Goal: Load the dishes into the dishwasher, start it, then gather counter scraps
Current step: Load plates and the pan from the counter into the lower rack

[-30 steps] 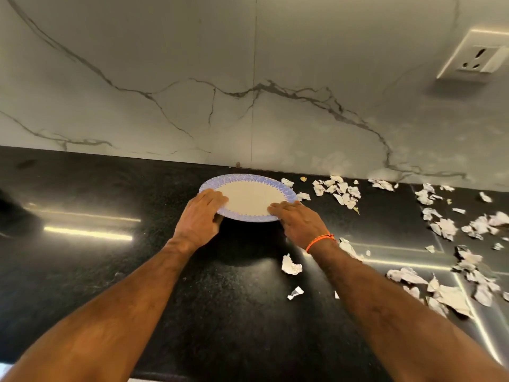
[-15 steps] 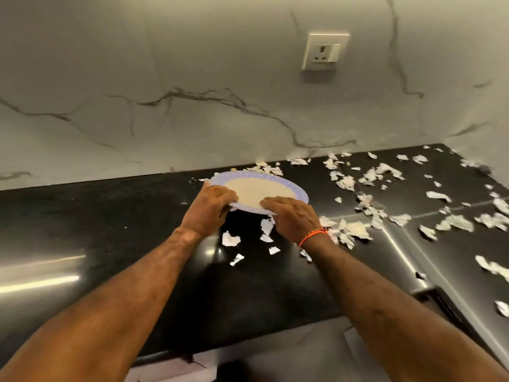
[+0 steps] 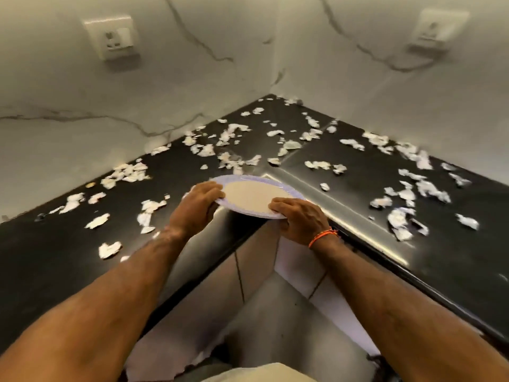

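Note:
I hold a round plate (image 3: 253,198) with a purple rim and beige centre in both hands, just above the inner corner of the black counter (image 3: 55,252). My left hand (image 3: 197,206) grips its left rim, thumb on top. My right hand (image 3: 301,219), with an orange band at the wrist, grips the near right rim. The plate looks bare. Several white paper scraps (image 3: 228,158) lie scattered over the counter on both sides of the corner.
The L-shaped counter meets two marble-look walls, each with a socket (image 3: 111,37). Scraps reach into the far corner (image 3: 278,102) and along the right run (image 3: 407,188). Below the plate, cabinet fronts (image 3: 256,271) and the floor show.
The view has swung right along the counter to the corner. Both hands carried the plate with it, from the flat stretch of counter to above the corner's front edge. The grip is unchanged.

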The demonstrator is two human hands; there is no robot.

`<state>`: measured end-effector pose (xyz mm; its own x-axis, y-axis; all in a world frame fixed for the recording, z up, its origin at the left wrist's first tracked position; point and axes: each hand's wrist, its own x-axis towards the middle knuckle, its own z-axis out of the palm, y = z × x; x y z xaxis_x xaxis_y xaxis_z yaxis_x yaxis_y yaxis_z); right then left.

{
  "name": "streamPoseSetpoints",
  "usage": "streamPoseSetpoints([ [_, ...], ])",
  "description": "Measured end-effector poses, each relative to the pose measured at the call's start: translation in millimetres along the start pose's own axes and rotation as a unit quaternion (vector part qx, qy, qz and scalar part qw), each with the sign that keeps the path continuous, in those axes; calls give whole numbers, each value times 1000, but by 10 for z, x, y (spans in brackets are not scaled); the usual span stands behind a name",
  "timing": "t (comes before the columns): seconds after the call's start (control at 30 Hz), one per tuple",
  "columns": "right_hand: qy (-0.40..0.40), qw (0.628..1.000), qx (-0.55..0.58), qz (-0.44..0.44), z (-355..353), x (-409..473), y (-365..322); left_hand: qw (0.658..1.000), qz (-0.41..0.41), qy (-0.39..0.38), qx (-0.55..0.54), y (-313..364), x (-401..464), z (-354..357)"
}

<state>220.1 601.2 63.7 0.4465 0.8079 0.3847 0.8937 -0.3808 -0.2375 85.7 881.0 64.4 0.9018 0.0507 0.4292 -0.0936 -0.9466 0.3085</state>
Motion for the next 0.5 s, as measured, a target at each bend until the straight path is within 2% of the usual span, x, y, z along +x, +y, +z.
streamPoseSetpoints([
  [0.13, -6, 994, -41, 100, -314, -510, 185, 992, 126, -3, -31, 480, 533, 452],
  [0.33, 69, 977, -74, 190, -598, -1196, 363, 965, 253, -38, -52, 1095, 1138, 879],
  [0.5, 90, 937, -121, 315, -645, -1835, 249, 926, 349, -98, -100, 1647, 1399, 1301],
])
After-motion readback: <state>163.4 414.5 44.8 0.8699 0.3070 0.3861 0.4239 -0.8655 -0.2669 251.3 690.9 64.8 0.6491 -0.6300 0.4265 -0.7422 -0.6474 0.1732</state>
